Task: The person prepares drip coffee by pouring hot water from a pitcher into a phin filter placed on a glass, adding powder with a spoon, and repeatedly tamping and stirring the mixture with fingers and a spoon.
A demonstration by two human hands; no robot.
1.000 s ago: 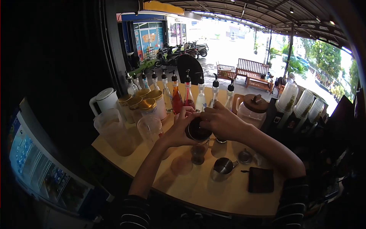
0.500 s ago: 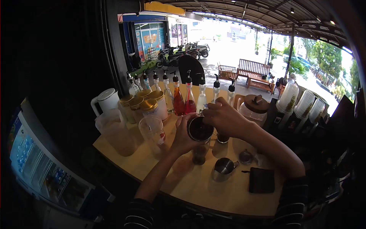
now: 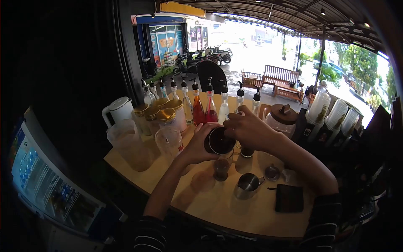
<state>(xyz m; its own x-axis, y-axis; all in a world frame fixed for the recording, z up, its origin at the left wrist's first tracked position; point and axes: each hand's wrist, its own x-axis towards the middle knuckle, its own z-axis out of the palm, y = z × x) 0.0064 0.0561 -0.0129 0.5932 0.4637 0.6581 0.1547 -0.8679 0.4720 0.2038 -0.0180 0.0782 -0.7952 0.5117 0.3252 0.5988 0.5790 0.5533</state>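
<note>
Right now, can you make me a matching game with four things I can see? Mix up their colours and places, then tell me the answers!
Things:
1. dark cup
2. jars
3. jug
4. bench

Places and looks:
A. brown, outside
B. silvery, on the table
C. in the left hand
D. gold-lidded

Right pairs: 1-C, 2-D, 3-B, 4-A.

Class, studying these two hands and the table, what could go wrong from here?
1. The dark, round, open container, held in the left hand with the right hand at its rim, could slip.
2. It seems to be above the clear glass vessel, so a fall might topple that.
3. The silver metal pitcher stands nearby on the tan, smooth table; a lowered hand might knock it.
</note>
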